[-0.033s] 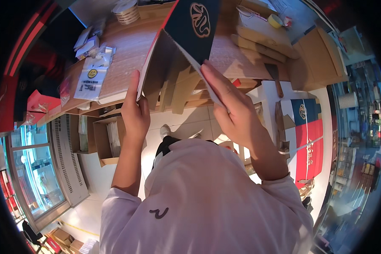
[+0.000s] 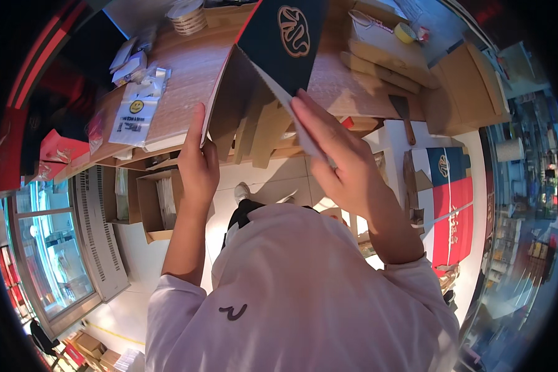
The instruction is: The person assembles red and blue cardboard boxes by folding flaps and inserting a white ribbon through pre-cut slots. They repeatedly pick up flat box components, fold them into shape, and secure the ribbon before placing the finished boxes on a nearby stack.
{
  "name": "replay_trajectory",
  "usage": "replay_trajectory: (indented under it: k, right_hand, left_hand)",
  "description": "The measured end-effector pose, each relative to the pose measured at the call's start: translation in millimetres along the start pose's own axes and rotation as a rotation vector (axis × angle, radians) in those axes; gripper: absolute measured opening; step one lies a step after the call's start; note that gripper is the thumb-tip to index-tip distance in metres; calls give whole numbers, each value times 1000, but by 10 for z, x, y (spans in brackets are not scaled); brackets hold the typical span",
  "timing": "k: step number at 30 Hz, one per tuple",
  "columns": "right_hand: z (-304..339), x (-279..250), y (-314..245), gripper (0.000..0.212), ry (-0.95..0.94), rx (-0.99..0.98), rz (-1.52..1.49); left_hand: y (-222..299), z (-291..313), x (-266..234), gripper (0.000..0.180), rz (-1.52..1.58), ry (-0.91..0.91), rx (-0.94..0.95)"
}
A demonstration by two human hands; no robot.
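Observation:
A partly unfolded cardboard box (image 2: 304,34), dark green outside with a gold emblem and a red edge, stands spread in a tent shape over the table's near edge. Its brown inside shows between the two panels. On the left, my left hand (image 2: 198,167) grips the lower edge of one panel, thumb side up along it. My right hand (image 2: 344,155) holds the slanting right panel near its lower corner, fingers along the outer face and thumb toward the inner edge. The far end of the box runs out of view.
On the wooden table (image 2: 186,74) lie a clear bag with a smiley (image 2: 133,115), a scraper (image 2: 405,118), flat brown cardboard (image 2: 387,59) and a tape roll (image 2: 405,32). A brown carton (image 2: 468,87) stands right. Strapped red-green boxes (image 2: 451,211) and open cartons (image 2: 158,204) sit lower down.
My right hand has shifted slightly, and the right panel's lower edge has moved a little left, toward the other panel. My left hand stays in place.

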State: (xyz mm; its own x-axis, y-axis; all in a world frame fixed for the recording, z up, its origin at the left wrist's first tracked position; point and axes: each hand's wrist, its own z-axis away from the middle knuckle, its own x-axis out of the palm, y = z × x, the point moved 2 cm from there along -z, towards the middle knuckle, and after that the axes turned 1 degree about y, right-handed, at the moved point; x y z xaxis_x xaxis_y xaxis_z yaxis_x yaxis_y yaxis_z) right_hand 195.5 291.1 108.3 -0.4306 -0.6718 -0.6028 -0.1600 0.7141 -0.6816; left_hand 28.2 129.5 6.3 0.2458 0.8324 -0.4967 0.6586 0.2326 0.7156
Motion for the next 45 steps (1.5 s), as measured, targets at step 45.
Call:
replay_trajectory:
  k: [45]
  right_hand:
    - [-526,979,2238,85,16,647,-284]
  left_hand:
    - [-2587,-1046,-300,94,109,-591,-436]
